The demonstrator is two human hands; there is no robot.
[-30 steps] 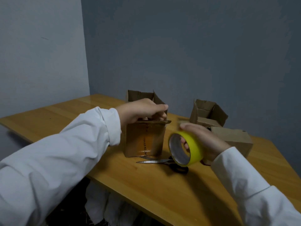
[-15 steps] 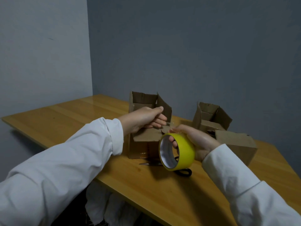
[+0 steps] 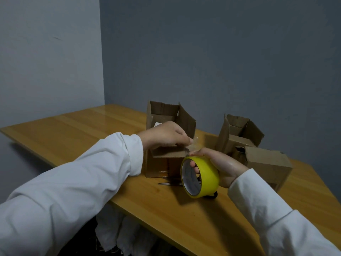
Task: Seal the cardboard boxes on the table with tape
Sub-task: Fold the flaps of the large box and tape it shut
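Note:
A cardboard box (image 3: pixel 160 168) stands on the wooden table (image 3: pixel 73 133), its rear flaps up and its front flap folded down. My left hand (image 3: pixel 166 134) hovers over that flap and pinches the clear free end of tape (image 3: pixel 193 144). Just right of the box, my right hand (image 3: pixel 219 166) grips a yellow tape roll (image 3: pixel 203 177), with fingers through its core. The pulled strip runs from the roll up to my left fingers.
Two more cardboard boxes stand to the right: an open one (image 3: pixel 238 135) at the back and a closed one (image 3: pixel 267 163) in front of it. Scissors (image 3: pixel 171 183) lie on the table under the roll, mostly hidden.
My right hand brought the roll left, up against the box. My left hand left the flap's edge and now pinches the tape end. The front flap is folded lower.

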